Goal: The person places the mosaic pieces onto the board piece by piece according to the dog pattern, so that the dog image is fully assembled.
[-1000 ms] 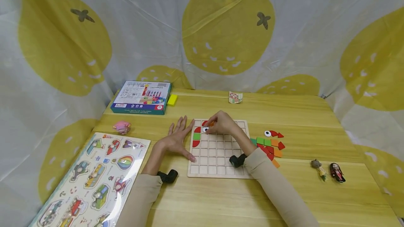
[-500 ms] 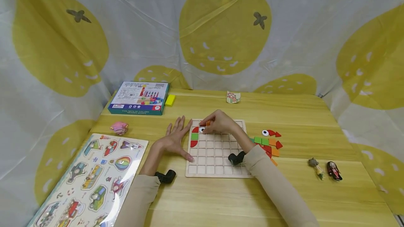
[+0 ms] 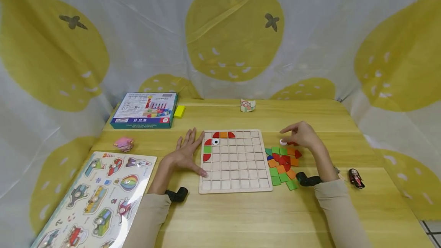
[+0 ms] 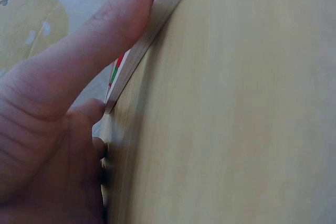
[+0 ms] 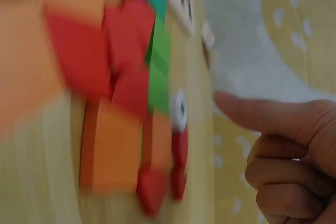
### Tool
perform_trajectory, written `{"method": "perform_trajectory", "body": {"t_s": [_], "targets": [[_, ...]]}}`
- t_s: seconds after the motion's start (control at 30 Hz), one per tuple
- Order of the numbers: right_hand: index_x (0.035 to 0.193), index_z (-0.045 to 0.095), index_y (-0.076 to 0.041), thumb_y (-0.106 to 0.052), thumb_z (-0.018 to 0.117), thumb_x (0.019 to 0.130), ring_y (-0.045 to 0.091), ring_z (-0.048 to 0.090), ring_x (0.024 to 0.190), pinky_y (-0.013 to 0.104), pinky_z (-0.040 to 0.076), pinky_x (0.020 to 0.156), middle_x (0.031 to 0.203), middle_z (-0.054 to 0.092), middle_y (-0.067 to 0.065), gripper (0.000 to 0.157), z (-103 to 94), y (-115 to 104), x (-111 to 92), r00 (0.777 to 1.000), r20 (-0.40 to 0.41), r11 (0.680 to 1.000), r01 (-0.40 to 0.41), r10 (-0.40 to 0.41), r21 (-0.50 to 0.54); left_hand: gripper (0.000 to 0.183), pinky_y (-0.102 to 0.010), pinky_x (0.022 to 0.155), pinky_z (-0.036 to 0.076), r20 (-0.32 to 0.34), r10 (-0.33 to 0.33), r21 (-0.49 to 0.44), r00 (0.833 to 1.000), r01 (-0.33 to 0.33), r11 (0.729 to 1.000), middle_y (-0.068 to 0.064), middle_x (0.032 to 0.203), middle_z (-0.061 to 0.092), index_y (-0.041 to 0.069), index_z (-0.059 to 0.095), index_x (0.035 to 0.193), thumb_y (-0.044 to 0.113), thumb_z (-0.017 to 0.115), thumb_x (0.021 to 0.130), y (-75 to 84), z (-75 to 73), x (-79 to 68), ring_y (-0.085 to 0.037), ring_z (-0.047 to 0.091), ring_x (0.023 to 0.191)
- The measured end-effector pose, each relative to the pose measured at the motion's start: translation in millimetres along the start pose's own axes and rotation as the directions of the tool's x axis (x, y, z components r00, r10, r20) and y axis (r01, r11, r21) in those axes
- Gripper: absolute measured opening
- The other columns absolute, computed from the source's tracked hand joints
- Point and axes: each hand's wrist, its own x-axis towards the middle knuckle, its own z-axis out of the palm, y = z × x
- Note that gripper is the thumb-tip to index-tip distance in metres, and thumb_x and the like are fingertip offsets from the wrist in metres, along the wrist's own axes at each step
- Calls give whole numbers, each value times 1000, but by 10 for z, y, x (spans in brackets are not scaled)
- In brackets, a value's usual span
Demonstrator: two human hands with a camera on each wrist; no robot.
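A wooden grid board (image 3: 237,171) lies at the middle of the table. Along its upper left squares sit red quarter-round tiles (image 3: 231,134), an orange tile (image 3: 223,134), a green tile (image 3: 207,149) and a white eye tile (image 3: 215,141). My left hand (image 3: 186,157) rests with spread fingers at the board's left edge, its thumb (image 4: 100,40) against the rim. To the right of the board, my right hand (image 3: 303,135) hovers over a second eye tile (image 5: 179,110) and red tiles (image 5: 179,148). One digit points out while other fingers curl, holding nothing.
Loose green (image 3: 274,179), orange and red tiles are heaped right of the board. A vehicle puzzle (image 3: 127,198) lies at the left, below a pink figurine (image 3: 124,144). A box (image 3: 144,110) and yellow block (image 3: 179,111) stand behind; a small doll (image 3: 356,178) lies at right.
My right hand has let go of the eye tile on the board and moved right to the loose tiles. The left hand stays at the board's edge. The head view has shifted slightly.
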Motion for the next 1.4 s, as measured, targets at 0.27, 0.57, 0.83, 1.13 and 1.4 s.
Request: {"method": "perform_trajectory", "body": {"t_s": [0.27, 0.57, 0.83, 1.13, 1.4], "targets": [[107, 73, -3, -19, 79, 80, 16, 38, 70, 26, 34, 59, 90, 63, 7, 31, -62, 376, 17, 995, 33, 994, -97, 96, 48, 144, -63, 117, -10, 0, -1, 6, 1000, 1, 1000, -18, 160, -20, 19, -3, 156, 66, 85, 52, -37, 0, -1, -37, -20, 149], [107, 72, -1, -19, 80, 79, 12, 30, 56, 26, 29, 54, 56, 34, -7, 34, -19, 324, 142, 995, 57, 993, -92, 88, 74, 143, -62, 118, -11, 9, 4, 6, 1000, -4, 1000, -18, 160, -21, 20, -3, 156, 65, 85, 53, -3, -3, 11, -36, -21, 149], [113, 71, -4, -20, 81, 78, 15, 32, 61, 26, 29, 57, 62, 40, -5, 40, -6, 304, 187, 995, 12, 991, -100, 100, 90, 144, -62, 117, -11, 5, 7, -2, 1000, -7, 1000, -18, 160, -21, 19, -3, 156, 65, 85, 52, -20, 4, 14, -36, -21, 148], [104, 72, -2, -23, 78, 81, 17, 45, 73, 26, 39, 63, 86, 63, 4, 32, -9, 324, 149, 992, -21, 991, -123, 124, 52, 144, -61, 118, -12, 7, 3, 8, 1000, -3, 1000, -17, 160, -21, 20, -4, 156, 66, 85, 52, -11, -11, 16, -35, -21, 149], [104, 74, -3, -24, 77, 83, 12, 41, 63, 24, 36, 56, 81, 68, 7, 30, -18, 362, 136, 996, -27, 994, -79, 81, 70, 143, -61, 118, -12, 8, 0, -5, 1000, 0, 1000, -18, 160, -20, 18, -3, 156, 64, 85, 53, -7, -19, -4, -36, -21, 149]]}}
